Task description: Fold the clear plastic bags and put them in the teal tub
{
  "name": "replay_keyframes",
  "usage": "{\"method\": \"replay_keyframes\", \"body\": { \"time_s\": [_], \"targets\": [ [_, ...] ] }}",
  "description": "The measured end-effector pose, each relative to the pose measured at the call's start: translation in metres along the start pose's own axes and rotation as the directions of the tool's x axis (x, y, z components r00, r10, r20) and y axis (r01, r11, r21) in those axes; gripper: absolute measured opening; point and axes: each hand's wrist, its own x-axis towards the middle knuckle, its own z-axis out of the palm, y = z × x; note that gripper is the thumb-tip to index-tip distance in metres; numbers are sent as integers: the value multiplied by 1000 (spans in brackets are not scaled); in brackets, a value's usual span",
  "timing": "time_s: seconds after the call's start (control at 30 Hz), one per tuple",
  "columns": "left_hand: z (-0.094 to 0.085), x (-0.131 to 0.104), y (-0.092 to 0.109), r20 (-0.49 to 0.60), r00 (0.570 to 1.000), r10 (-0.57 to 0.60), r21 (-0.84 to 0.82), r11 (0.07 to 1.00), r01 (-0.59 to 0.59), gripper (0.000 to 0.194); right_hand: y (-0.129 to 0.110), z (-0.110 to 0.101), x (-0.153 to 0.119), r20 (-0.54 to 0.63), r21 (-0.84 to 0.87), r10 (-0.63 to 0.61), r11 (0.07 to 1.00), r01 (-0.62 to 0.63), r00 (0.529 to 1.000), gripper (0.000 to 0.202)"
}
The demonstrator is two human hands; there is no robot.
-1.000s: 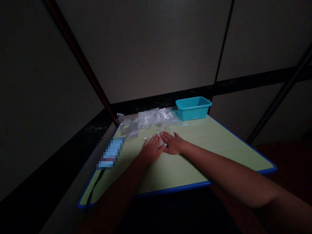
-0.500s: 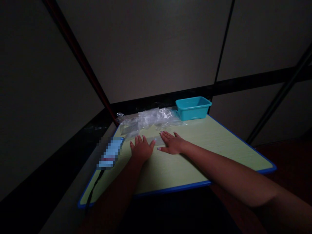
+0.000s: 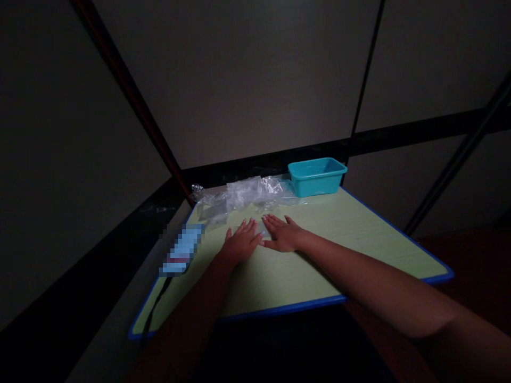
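Note:
My left hand [image 3: 241, 244] rests palm down with its fingers stretched out. To its right, my right hand [image 3: 283, 235] is also flat, fingers spread and pointing up and to the left. Both hands press on a small clear plastic sheet or bag [image 3: 261, 230], which lies on the pale green tabletop [image 3: 339, 250] and is mostly covered by them. Neither hand grips anything. Just beyond the fingers, several crumpled clear plastic bags [image 3: 245, 196] are heaped along the back of the table.
A turquoise plastic basket [image 3: 317, 185] stands at the back right corner. On the left edge lies a phone-like device [image 3: 181, 252], blurred out, with a dark strap [image 3: 154, 308] hanging towards the front. Dark wall panels [image 3: 255, 96] rise behind the table.
My left hand has slid right across the plastic, closer to my right hand, and its fingers are less spread. My right hand has stayed in place.

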Motion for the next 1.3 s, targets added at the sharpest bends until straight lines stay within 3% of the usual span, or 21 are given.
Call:
{"method": "replay_keyframes", "body": {
  "time_s": [0.13,0.23,0.37,0.6,0.77,0.87,1.1,1.2,1.3],
  "targets": [
    [0,5,-6,-47,982,-182,-12,983,181,64,1,1,0,-6,22,1,1000,-1,1000,89],
    [1,8,-7,-63,973,-223,-32,975,221,65,3,2,0,-13,32,-13,999,14,1000,89],
    [1,8,-10,-161,967,-197,-64,980,189,60,4,3,0,-48,75,-21,997,25,999,80],
    [0,9,-17,-376,920,-112,-99,992,80,49,10,-3,6,-378,97,70,995,-36,923,46],
    [5,12,-23,-513,857,-50,-117,993,-12,47,20,1,12,-401,44,10,999,8,916,40],
    [5,11,-25,-518,855,-25,-110,993,-37,40,23,3,14,-400,37,-16,999,34,916,39],
    [2,8,-20,-451,893,-12,-115,992,-45,35,24,5,14,-393,40,-58,996,80,918,41],
    [0,7,-19,-426,904,-28,-130,991,-31,36,23,5,14,-423,65,-53,994,89,905,42],
    [-5,6,-19,-460,887,-28,-146,988,-44,36,22,2,13,-487,106,-39,989,104,872,42]
  ]
}}
